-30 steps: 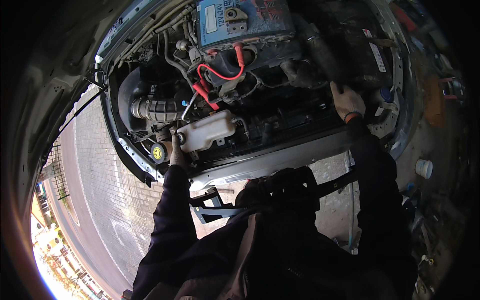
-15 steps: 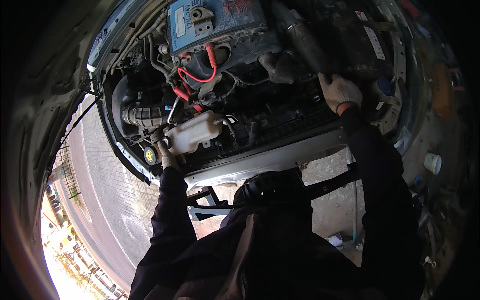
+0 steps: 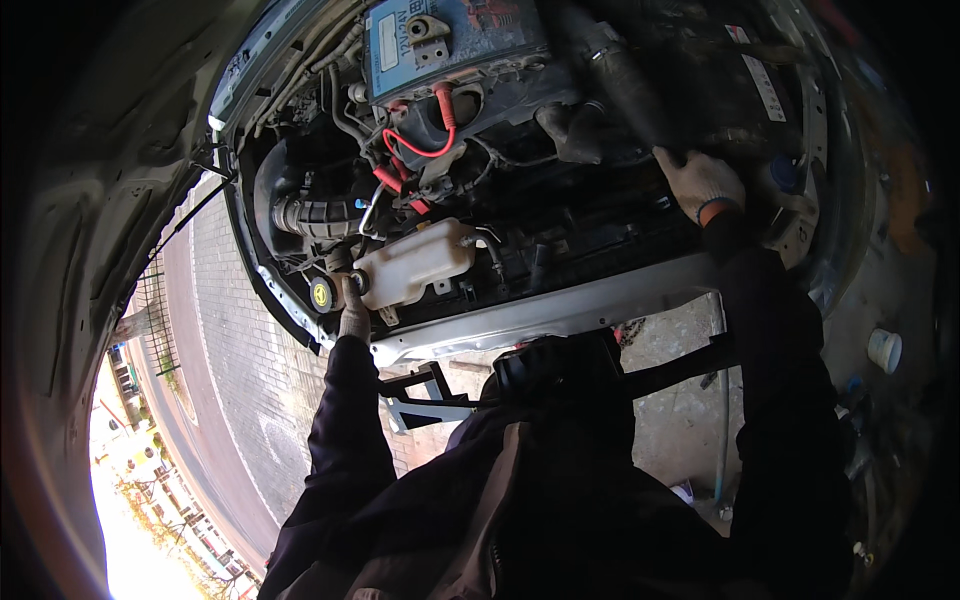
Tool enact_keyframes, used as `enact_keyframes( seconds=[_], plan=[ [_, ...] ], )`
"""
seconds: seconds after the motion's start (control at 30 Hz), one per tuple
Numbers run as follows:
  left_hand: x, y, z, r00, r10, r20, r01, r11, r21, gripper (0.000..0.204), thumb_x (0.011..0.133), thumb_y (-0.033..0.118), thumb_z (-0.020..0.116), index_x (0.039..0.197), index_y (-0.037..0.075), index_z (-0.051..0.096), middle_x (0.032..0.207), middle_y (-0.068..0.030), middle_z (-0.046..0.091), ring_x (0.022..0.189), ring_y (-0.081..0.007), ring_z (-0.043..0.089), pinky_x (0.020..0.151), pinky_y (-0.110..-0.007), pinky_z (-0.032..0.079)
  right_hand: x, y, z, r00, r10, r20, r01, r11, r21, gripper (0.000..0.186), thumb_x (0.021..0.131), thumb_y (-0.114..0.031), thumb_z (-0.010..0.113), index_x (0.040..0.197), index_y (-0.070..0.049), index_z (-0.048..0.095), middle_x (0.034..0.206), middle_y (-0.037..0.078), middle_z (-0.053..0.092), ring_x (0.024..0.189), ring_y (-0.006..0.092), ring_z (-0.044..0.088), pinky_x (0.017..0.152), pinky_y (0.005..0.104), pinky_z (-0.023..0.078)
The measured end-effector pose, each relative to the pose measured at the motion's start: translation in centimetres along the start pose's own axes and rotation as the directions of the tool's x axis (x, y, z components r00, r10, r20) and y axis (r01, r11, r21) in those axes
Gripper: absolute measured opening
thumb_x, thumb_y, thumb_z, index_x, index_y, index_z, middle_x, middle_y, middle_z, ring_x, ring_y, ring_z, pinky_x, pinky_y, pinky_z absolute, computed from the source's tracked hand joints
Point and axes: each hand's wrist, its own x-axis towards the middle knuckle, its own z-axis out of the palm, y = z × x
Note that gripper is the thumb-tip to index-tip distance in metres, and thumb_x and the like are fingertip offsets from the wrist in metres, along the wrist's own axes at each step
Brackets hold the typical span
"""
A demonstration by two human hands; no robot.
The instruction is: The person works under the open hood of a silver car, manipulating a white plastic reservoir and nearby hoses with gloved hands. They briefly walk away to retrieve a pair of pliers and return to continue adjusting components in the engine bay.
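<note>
I lean over an open car engine bay (image 3: 520,190). My left hand (image 3: 354,312), in a light work glove, rests at the left end of a white plastic reservoir (image 3: 415,265), fingers by its cap; whether it grips anything is unclear. A yellow cap (image 3: 322,294) sits just left of that hand. My right hand (image 3: 700,182), gloved with an orange cuff, lies flat with fingers spread on a dark part at the right of the bay, below a black hose (image 3: 620,70). A blue battery (image 3: 455,40) with red cables (image 3: 425,150) sits at the top.
A silver front crossmember (image 3: 560,310) runs below the reservoir. The raised hood (image 3: 110,180) fills the left side. Brick paving (image 3: 240,400) lies at lower left. A white cup (image 3: 884,350) stands on the ground at the right. A corrugated black intake hose (image 3: 310,215) sits left of the reservoir.
The view has shifted, so the engine bay sits further right and higher in the picture. My left hand stays at the reservoir's end. My right hand remains on the right side of the bay.
</note>
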Motion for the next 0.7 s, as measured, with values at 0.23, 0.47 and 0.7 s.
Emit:
enact_keyframes(
  seconds=[0.23, 0.47, 0.7],
  plan=[
    [1.9, -1.9, -2.6, 0.919, -0.207, 0.336, 0.290, 0.931, -0.222, 0.093, 0.113, 0.074, 0.054, 0.175, 0.005, 0.043, 0.175, -0.0123, 0.051, 0.160, -0.0242, 0.048, 0.136, -0.039, 0.032, -0.1, 0.9, -0.1, 0.995, 0.085, -0.044, -0.075, 0.979, 0.192, 0.087, 0.108, -0.081, 0.048, 0.124, -0.003, 0.084, 0.109, 0.023, 0.083, 0.102, 0.0418, 0.081, 0.093, 0.0530, 0.063],
    [1.7, -4.0, -2.6, 0.924, -0.053, 0.378, 0.108, 0.986, -0.124, 0.094, 0.118, 0.075, 0.035, 0.162, -0.004, 0.057, 0.159, -0.0151, 0.067, 0.149, -0.0249, 0.057, 0.131, -0.038, 0.039, -5.3, 0.4, -1.8, 0.797, 0.210, -0.566, 0.280, 0.702, 0.655, 0.077, 0.111, -0.067, 0.063, 0.137, 0.004, 0.076, 0.127, 0.020, 0.081, 0.119, 0.0398, 0.075, 0.105, 0.0495, 0.055],
    [3.6, -4.9, -3.1, 0.864, -0.145, 0.482, 0.284, 0.931, -0.230, 0.065, 0.117, 0.042, 0.053, 0.159, -0.007, 0.052, 0.128, -0.0160, 0.082, 0.121, -0.0280, 0.076, 0.110, -0.040, 0.056, -21.0, -6.5, 4.6, 0.929, -0.206, -0.308, 0.278, -0.161, 0.947, 0.049, 0.112, -0.049, 0.069, 0.137, -0.006, 0.071, 0.115, 0.007, 0.075, 0.110, 0.0222, 0.074, 0.092, 0.0436, 0.065]
  ],
)
